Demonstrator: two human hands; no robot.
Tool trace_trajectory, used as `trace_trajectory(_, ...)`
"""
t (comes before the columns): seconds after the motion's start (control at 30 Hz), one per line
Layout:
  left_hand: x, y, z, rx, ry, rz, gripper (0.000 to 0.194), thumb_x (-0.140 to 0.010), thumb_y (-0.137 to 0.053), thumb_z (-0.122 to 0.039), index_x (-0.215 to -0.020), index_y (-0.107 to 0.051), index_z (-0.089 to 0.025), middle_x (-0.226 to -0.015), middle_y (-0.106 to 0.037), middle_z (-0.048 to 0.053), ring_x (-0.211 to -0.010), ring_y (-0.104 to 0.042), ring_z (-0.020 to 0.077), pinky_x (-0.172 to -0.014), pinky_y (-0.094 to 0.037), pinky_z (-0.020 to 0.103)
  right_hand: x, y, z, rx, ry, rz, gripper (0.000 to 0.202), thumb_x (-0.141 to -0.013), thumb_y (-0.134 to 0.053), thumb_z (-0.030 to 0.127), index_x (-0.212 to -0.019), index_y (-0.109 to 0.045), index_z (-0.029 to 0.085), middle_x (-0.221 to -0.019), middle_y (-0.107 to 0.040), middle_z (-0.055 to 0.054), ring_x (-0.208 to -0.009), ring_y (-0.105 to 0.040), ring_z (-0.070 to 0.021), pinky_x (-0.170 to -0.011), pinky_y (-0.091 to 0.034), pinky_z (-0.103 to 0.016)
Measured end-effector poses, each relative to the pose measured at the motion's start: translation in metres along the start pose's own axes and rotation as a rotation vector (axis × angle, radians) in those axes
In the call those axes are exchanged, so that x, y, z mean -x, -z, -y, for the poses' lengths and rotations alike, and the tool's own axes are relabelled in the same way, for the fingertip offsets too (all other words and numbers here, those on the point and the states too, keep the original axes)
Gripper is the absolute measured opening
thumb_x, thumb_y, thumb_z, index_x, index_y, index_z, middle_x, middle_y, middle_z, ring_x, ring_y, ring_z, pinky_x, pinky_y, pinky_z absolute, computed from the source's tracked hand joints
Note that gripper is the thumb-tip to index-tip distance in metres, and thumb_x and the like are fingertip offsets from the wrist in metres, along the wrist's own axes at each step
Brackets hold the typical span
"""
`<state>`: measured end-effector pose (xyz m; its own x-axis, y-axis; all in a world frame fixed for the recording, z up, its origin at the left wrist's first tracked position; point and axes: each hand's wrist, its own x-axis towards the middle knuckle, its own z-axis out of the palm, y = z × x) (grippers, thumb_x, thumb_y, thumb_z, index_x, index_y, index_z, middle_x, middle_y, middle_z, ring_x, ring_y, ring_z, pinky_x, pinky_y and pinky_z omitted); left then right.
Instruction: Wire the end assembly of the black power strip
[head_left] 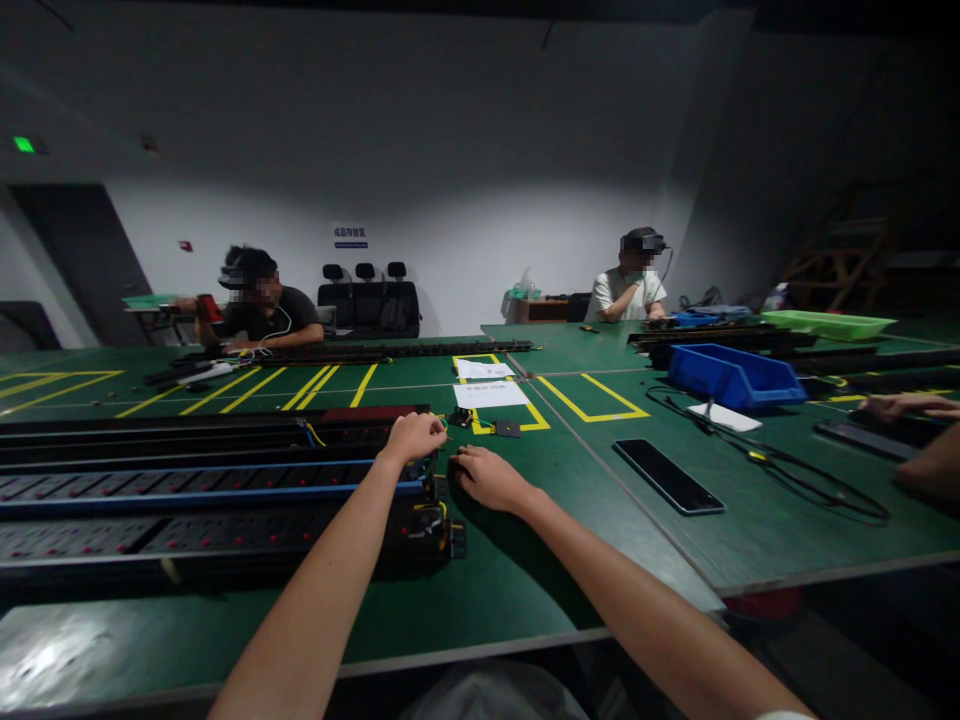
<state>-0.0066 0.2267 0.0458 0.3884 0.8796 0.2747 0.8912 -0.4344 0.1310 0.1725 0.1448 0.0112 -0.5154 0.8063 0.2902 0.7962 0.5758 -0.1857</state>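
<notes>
Long black strips with red-marked sockets (277, 527) lie side by side across the left of the green table (547, 590). My left hand (415, 437) rests at the right end of the upper strips, fingers curled near a yellow-green wire; what it grips is too small to make out. Just right of the strip ends, my right hand (484, 477) lies low over the table with its fingers bent, and what is under its fingertips is hidden. Beyond the hands sit a small black plate (507, 428) with a wire and two white papers (491, 394).
To the right are a phone (667, 476), a black cable (810, 480), a blue bin (735, 376) and a green tray (825, 324). Another person's hands show at the right edge. Two people sit across the table, near more black strips (405, 350).
</notes>
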Motion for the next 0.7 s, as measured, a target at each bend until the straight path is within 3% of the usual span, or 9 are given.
trace_trajectory(0.7,0.0005,0.0001,-0.0009,-0.003,-0.002,0.006,0.025,-0.083,-0.056,-0.041,-0.090,-0.076,-0.029,-0.093,-0.077,0.002,-0.094,-0.069,0.0230,-0.086,-0.048,0.032,0.0001,-0.0011,-0.0005,0.005,-0.002,-0.003,0.036,-0.094,-0.047,0.021,-0.121,-0.068,0.010,-0.123,-0.068,-0.017,-0.119,-0.059,-0.0244,-0.106,-0.039,-0.032)
